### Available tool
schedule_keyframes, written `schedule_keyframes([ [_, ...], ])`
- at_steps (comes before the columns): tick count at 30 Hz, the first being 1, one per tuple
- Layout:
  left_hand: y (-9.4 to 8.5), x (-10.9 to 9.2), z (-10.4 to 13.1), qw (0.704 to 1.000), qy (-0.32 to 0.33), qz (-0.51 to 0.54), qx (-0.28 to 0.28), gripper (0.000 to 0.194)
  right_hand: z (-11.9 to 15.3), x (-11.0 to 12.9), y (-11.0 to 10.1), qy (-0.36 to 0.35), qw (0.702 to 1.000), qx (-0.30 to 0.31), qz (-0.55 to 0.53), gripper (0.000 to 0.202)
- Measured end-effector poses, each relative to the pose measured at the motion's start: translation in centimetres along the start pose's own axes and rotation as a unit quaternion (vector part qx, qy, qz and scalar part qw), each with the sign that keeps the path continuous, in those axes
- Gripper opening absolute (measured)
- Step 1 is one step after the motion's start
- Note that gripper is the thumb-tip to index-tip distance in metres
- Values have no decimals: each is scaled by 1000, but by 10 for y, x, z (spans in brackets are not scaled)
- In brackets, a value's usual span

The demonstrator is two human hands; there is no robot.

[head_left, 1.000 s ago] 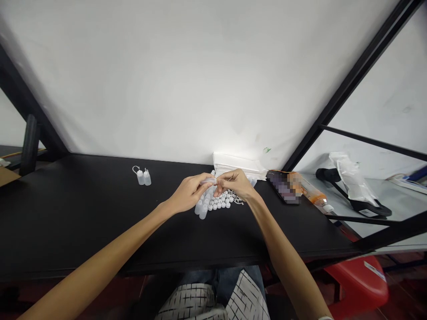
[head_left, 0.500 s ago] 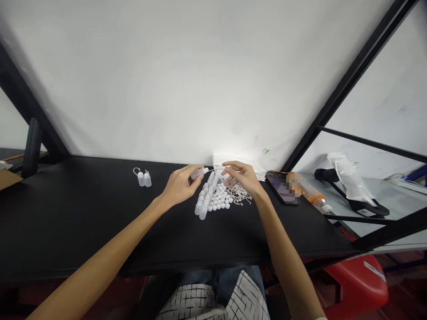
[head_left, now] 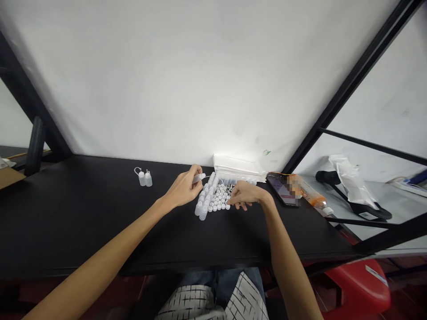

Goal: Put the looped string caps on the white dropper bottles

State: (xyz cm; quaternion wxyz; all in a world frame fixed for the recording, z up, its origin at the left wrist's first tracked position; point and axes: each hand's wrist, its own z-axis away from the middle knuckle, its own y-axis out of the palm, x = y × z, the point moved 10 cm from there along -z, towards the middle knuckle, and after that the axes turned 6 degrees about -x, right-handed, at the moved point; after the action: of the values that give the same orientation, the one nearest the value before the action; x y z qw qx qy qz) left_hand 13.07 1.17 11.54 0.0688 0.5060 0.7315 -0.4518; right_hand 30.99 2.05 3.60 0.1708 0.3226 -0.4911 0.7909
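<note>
My left hand [head_left: 183, 188] is closed on a small translucent dropper bottle [head_left: 198, 178], tilted with its top toward the right. A thin white strap runs out from the bottle's neck. Over the right side of a cluster of small white caps [head_left: 219, 198] is my right hand [head_left: 247, 194], palm down. Its fingers are apart, and one fingertip is at a cap [head_left: 227, 206] on the cluster's near edge; I cannot tell whether it touches. Beside the caps stand rows of translucent bottles [head_left: 203, 212]. Loose white straps [head_left: 229, 189] are partly hidden behind my right hand.
Two small bottles [head_left: 145, 179], with a looped strap on one, stand on the black table [head_left: 83, 213] to the left. White sheets [head_left: 238, 167] are stacked by the wall. A phone [head_left: 282, 190] and an orange-labelled drink bottle [head_left: 312, 195] lie at right, near a black metal frame [head_left: 333, 111].
My right hand has moved down and nearer, from beside the held bottle's strap to the caps. My left hand keeps the bottle and has barely shifted.
</note>
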Motion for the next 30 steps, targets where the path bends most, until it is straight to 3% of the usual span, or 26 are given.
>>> schedule_keyframes([
  [6,4,-7,2,999,31,9,39,9,-6,-9,6,5,1000,28,2,37],
  [8,4,-9,2,998,41,2,37,17,-5,-10,5,7,1000,29,6,35],
  [14,0,-5,-2,998,38,-51,-11,37,-3,-3,6,21,999,13,36,29],
  [20,-5,-8,-1,995,58,-71,-39,26,6,-2,-4,7,1000,10,12,25],
  [24,-2,-8,-1,997,58,-57,-19,15,20,15,-31,-74,992,-55,-90,29],
  [27,8,-9,0,997,55,-48,23,18,27,41,-48,-174,954,-143,-197,30],
  [30,18,-10,4,994,47,-58,74,32,23,60,-40,-219,927,-180,-246,28],
])
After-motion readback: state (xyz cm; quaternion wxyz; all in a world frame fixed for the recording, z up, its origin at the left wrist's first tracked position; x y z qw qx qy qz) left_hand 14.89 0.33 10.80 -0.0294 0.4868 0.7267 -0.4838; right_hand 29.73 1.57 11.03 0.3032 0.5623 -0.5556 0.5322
